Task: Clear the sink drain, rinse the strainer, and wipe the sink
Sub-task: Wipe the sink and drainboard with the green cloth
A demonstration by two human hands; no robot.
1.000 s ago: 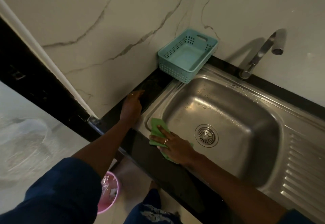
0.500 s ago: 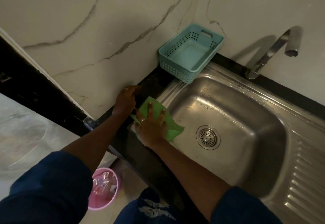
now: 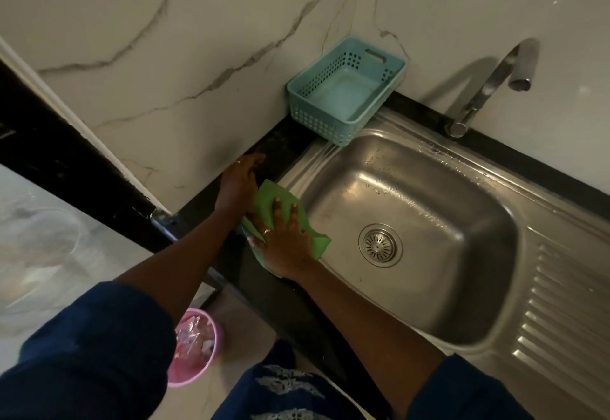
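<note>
A stainless steel sink (image 3: 439, 185) fills the right half of the view, with a round metal strainer (image 3: 380, 245) seated in its drain. My right hand (image 3: 285, 239) lies flat, fingers spread, pressing a green cloth (image 3: 275, 200) onto the sink's left rim. My left hand (image 3: 238, 182) rests on the black countertop (image 3: 280, 147) just left of the cloth, holding nothing. Water drops dot the basin's far wall.
A teal plastic basket (image 3: 343, 91) stands on the counter corner behind the sink. A steel faucet (image 3: 488, 84) rises at the back right. The ribbed drainboard (image 3: 561, 304) runs along the right. A pink waste bin (image 3: 194, 347) stands on the floor below.
My right hand has slid the green cloth from the basin's front-left inner edge up onto the left rim, beside my left hand, which has stayed on the counter.
</note>
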